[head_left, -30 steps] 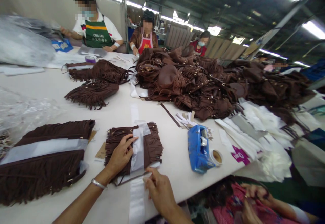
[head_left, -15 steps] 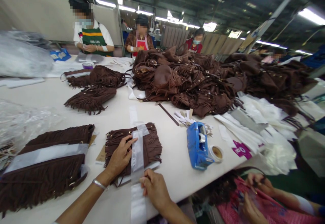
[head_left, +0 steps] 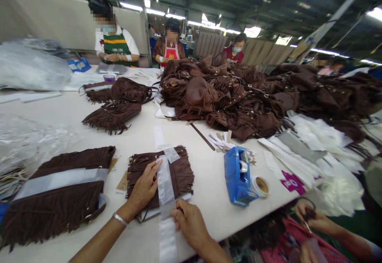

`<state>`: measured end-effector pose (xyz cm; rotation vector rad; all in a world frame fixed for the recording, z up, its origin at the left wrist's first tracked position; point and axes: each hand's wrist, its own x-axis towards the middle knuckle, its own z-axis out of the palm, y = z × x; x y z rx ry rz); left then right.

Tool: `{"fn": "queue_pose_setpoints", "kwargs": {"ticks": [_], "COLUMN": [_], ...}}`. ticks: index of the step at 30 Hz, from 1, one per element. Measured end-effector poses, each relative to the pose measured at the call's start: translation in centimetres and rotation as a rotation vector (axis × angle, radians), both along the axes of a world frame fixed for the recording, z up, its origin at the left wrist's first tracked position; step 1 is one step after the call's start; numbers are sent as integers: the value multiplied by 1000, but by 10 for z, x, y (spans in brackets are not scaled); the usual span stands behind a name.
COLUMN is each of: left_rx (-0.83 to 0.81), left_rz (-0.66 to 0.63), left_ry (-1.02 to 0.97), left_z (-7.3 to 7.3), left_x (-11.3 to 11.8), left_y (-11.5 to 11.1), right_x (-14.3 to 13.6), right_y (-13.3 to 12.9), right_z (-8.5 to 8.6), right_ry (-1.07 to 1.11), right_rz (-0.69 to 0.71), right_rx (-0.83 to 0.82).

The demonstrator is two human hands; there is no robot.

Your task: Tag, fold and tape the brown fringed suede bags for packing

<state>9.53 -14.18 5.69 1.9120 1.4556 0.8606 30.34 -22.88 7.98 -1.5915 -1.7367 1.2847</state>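
Left hand [head_left: 145,187]: fingers extended and resting on the small bag, the tips at the edge of the clear strip; nothing clenched. Metal bracelet [head_left: 120,219] at the wrist.

Right hand [head_left: 189,219]: fingers curled, tips at the strip's edge near the bag's six o'clock side; whether they pinch it cannot be told.

Small bag [head_left: 182,173]: dark brown, laid flat on the white table [head_left: 209,215] under the left hand; fringe hanging at its nine and three o'clock sides, small gold-coloured metal rings along its top. Cloudy clear strip [head_left: 165,181] runs down its middle; a shorter clear piece [head_left: 172,155] slants across the top edge. White sheet showing beneath, towards five o'clock.

Around the small bag, by the clock:
- Nine, just beside: tan card [head_left: 122,182]. Farther out: large fringed bag [head_left: 64,205], brown, banded with a pale strip.
- Ten to eleven: two fringed bags [head_left: 112,114], lying close together.
- One to two: dark strap [head_left: 202,136]; beyond it, heap of brown bags [head_left: 221,96].
- Two: paper slips [head_left: 222,140].
- Three: blue tape dispenser [head_left: 237,177], tape roll [head_left: 260,186] just beside it.
- Eleven, across the table: person in a green apron [head_left: 116,47].
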Motion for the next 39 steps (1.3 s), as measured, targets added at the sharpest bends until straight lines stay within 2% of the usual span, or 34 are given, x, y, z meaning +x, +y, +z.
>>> {"fn": "queue_pose_setpoints", "kwargs": {"ticks": [6,10,12,16,19,21,24,27,29,35,39], "left_rx": [18,24,31,41,45,45,55,56,43,11,5], "left_rz": [9,31,40,53,46,39,37,42,49,40,28], "left_ry": [-8,-14,-16,-16,-17,-20,-28,-36,-42,-73,-93], "left_z": [0,-1,-3,-6,-8,-9,-8,-7,-8,-11,-13], "left_x": [1,3,4,3,1,0,0,0,0,-1,-1], "left_y": [0,-2,-3,-4,-4,-4,-4,-5,-5,-3,-3], "right_x": [-1,-2,-2,0,-4,-9,-19,-29,-33,-40,-43], "right_y": [-8,-13,-14,-9,8,26,58,85,98,118,127], "right_z": [10,21,28,50,67,72,66,54,47,34,33], "right_ry": [-1,143,242,419,404,349,182,-90,-215,-398,-514], "right_rz": [19,41,63,40,-12,-46,-77,-62,-47,-6,40], "right_rx": [211,315,244,-67,-72,-31,88,227,256,256,274]}}
